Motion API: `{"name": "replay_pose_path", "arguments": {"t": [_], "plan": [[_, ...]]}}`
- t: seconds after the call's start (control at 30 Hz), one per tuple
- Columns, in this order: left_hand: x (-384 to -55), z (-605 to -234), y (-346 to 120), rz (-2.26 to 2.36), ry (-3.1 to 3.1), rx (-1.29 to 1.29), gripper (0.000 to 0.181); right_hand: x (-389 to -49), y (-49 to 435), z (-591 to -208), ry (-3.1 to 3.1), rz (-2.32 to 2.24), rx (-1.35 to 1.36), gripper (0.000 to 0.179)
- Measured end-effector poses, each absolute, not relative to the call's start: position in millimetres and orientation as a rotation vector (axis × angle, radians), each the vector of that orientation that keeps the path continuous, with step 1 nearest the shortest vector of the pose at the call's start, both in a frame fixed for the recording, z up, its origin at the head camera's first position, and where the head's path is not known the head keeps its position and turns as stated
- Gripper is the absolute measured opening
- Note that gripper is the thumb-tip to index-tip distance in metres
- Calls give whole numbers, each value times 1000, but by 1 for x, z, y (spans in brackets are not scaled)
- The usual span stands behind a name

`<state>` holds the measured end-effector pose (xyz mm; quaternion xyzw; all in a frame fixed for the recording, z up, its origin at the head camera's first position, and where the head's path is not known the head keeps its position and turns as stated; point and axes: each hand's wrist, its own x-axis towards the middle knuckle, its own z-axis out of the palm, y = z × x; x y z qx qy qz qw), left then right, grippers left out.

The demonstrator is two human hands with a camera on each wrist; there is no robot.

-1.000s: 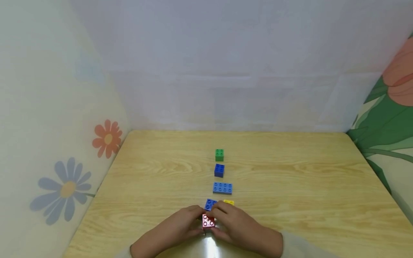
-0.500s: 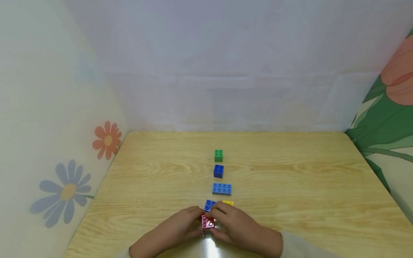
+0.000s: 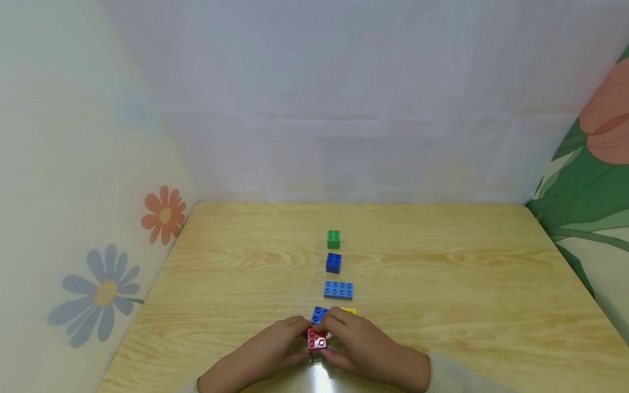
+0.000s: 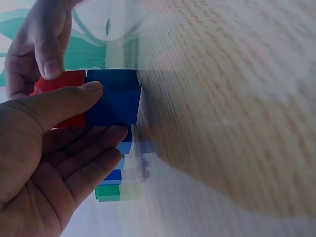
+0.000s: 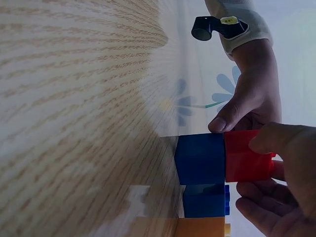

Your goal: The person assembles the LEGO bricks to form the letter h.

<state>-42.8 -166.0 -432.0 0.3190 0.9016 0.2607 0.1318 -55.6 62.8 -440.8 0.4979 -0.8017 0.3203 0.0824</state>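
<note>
In the head view a red brick [image 3: 316, 340] with studs on top sits between both hands at the near middle of the table. The wrist views show a dark blue brick [image 5: 200, 160] directly under it, standing on the table, their faces nearly flush. My left hand [image 3: 272, 346] holds the blue brick, thumb tip [image 4: 92, 87] on its side near the seam and across the red one. The right hand [image 3: 361, 344] pinches the red brick between its thumb [image 5: 266, 140] and fingers. Part of the red brick is hidden behind the fingers.
Just beyond the hands lie another blue brick [image 3: 319, 314] and a yellow brick [image 3: 349, 310], partly covered by the right hand. Farther back, a long light blue brick [image 3: 338, 290], a dark blue brick [image 3: 333, 263] and a green brick [image 3: 333, 239] stand in a row.
</note>
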Motion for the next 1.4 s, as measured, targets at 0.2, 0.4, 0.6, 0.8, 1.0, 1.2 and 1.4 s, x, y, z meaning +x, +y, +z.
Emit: {"name": "replay_pose_path", "arguments": {"t": [0.2,0.4,0.6,0.8,1.0,1.2,1.4], "plan": [[-43,-432,-166,732,2614,909,31,-57,63,-443,-2417,1028,1484,37],[-42,-431,-165,723,2625,914,32,-56,63,-444,-2458,960,1470,37],[-42,-431,-165,703,2642,899,31,-55,63,-444,-2451,877,1476,38],[-42,-431,-164,691,2630,868,31,-56,61,-447,-2384,785,1484,37],[-40,-429,-163,689,2617,847,32,-54,61,-448,-2340,759,1486,37],[-39,-428,-162,684,2637,861,33,-53,62,-446,-2350,757,1479,37],[-38,-430,-161,703,2662,914,32,-52,62,-447,-2356,772,1476,37]]}}
